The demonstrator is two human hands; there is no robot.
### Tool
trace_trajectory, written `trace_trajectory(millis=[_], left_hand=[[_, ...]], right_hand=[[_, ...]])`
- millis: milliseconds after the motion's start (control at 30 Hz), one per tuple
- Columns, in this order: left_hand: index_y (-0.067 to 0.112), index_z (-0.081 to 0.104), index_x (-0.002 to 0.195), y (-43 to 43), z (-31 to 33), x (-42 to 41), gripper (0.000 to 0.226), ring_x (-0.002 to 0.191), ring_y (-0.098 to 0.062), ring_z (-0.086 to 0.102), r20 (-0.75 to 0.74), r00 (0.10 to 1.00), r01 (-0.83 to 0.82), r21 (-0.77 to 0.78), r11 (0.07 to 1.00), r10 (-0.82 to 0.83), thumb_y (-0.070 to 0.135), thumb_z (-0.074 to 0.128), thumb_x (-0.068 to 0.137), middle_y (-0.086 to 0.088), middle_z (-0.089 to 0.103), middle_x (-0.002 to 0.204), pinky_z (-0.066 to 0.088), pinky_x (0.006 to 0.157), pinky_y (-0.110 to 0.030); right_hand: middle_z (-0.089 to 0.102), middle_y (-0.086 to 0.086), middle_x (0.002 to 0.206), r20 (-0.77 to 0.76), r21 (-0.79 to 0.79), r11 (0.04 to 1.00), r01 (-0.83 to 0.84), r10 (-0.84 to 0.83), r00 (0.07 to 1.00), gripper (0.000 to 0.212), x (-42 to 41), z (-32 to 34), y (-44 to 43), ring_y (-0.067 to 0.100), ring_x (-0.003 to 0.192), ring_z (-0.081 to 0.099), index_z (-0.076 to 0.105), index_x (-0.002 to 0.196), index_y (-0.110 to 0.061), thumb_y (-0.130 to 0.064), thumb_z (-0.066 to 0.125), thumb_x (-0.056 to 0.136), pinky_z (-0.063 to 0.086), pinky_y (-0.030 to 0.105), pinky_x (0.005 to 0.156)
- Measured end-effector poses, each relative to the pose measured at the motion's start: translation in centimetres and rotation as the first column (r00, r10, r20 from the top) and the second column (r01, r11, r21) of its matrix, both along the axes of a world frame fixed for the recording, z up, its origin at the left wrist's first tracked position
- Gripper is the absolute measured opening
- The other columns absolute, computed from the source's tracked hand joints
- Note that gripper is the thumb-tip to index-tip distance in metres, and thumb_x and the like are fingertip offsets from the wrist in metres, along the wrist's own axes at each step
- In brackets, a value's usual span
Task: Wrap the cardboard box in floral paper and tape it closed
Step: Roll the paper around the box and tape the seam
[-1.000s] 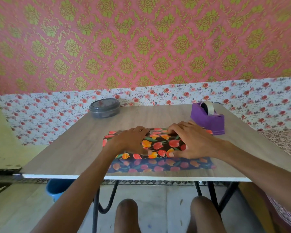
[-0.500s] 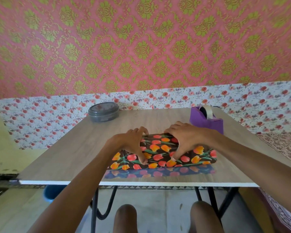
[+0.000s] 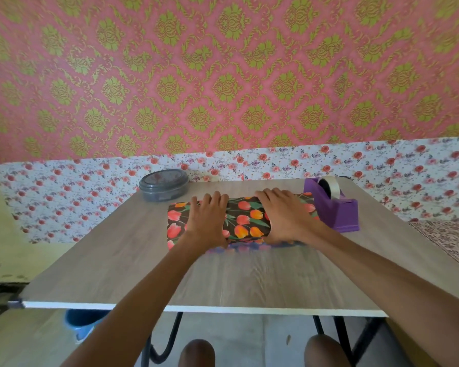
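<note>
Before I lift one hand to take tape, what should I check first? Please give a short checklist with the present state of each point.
1. Both hands hold the paper down: left hand and right hand lie flat on the floral paper over the box: ok.
2. Paper covers the box: no cardboard shows on the top or near side: ok.
3. Seam position: hidden under the hands: cannot tell.
4. Tape dispenser close by: it stands just right of the right hand: ok.
5. Tape roll loaded: ok; free end at the cutter: cannot tell.
6. Seam taped: no tape visible on the paper: not ok.
</note>
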State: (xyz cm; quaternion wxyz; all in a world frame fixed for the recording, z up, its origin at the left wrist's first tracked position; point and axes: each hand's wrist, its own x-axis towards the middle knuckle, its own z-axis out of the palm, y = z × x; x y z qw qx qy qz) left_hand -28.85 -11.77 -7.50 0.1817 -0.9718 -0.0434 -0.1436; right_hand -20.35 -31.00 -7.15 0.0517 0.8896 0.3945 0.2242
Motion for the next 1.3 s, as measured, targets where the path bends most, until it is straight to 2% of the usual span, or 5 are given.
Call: trace_trajectory(millis=[300,567,667,933,1300], left_hand=[[0.019,0.021,0.14,0.4,-1.0,-1.6,0.106,0.112,-0.03,0.05,0.087,0.994,0.059,0.025,0.998,-0.061,0.066,0.076,0.062,-0.007,0.049,0.128,0.039,0.103,-0.046],[0.026,0.03,0.146,1.3,0.7,-2.5,0.093,0.12,-0.025,0.043,-0.013,0.995,0.096,-0.022,0.995,-0.096,0.063,0.073,0.072,-0.001,0.052,0.136,0.037,0.103,-0.04],[0.024,0.036,0.145,1.6,1.1,-2.1,0.096,0.121,-0.024,0.04,-0.058,0.994,0.09,-0.061,0.994,-0.093,0.066,0.075,0.067,0.0,0.05,0.135,0.033,0.105,-0.041],[0.02,0.044,0.13,1.2,1.7,-2.3,0.096,0.101,-0.015,0.048,-0.1,0.986,0.104,-0.261,0.96,-0.134,0.06,0.087,0.054,0.001,0.053,0.122,0.043,0.096,-0.034],[0.025,0.04,0.131,-0.6,-0.7,-5.4,0.082,0.111,-0.022,0.052,0.223,0.966,0.149,-0.069,0.986,-0.13,0.06,0.077,0.066,0.002,0.054,0.127,0.039,0.099,-0.041]], right_hand=[[0.05,0.005,0.138,0.091,0.149,0.982,-0.113,0.1,0.991,0.102,-1.4,-3.3,-1.9,0.025,0.127,0.047,0.038,0.14,-0.013,-0.076,0.058,0.062,0.024,0.05,0.119],[0.062,0.002,0.114,0.108,0.15,0.973,-0.177,0.162,0.981,0.057,-2.9,-2.3,-2.7,0.023,0.101,0.055,0.047,0.115,-0.015,-0.055,0.067,0.079,0.044,0.037,0.085],[0.061,-0.002,0.096,0.049,0.079,0.985,-0.154,0.15,0.987,0.059,-2.9,-0.4,-2.0,0.022,0.096,0.052,0.046,0.113,-0.016,-0.055,0.068,0.076,0.038,0.034,0.08],[0.044,0.0,0.134,-0.106,-0.087,0.994,-0.062,0.053,0.993,0.093,-2.2,1.9,-1.2,0.023,0.121,0.039,0.04,0.139,-0.018,-0.067,0.07,0.066,0.037,0.038,0.102],[0.058,-0.001,0.101,0.063,0.035,0.998,-0.056,0.054,0.997,0.084,-5.3,0.9,-2.4,0.02,0.09,0.055,0.041,0.118,-0.015,-0.062,0.075,0.058,0.039,0.031,0.073]])
